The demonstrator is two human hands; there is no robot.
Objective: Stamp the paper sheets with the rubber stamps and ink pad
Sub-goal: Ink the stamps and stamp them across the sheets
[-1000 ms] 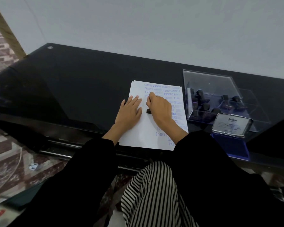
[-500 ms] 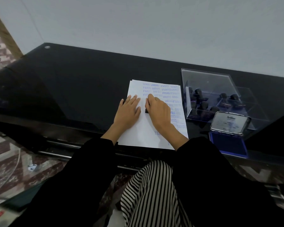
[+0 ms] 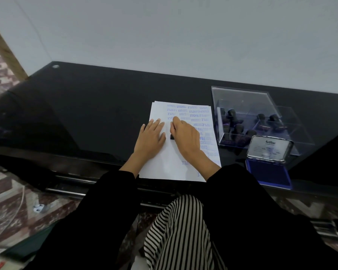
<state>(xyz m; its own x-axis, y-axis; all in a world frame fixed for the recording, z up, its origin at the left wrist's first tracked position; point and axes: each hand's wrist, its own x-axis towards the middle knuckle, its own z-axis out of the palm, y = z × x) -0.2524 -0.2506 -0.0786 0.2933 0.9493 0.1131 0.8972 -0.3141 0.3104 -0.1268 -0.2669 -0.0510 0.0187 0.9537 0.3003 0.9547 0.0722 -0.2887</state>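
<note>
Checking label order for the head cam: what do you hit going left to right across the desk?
left hand flat on the paper sheets → right hand gripping a rubber stamp → clear stamp box. Ink pad left out: it sits in front of the box, overlapping it.

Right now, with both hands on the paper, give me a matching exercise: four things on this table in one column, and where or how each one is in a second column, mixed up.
Things
1. left hand
2. right hand
3. ink pad
4. clear box

States
A. open, lid up, at the near right edge of the table
B. holds spare stamps
C. lies flat on the paper sheets
D. grips a black stamp against the top sheet

Pairs: 1-C, 2-D, 3-A, 4-B
</note>
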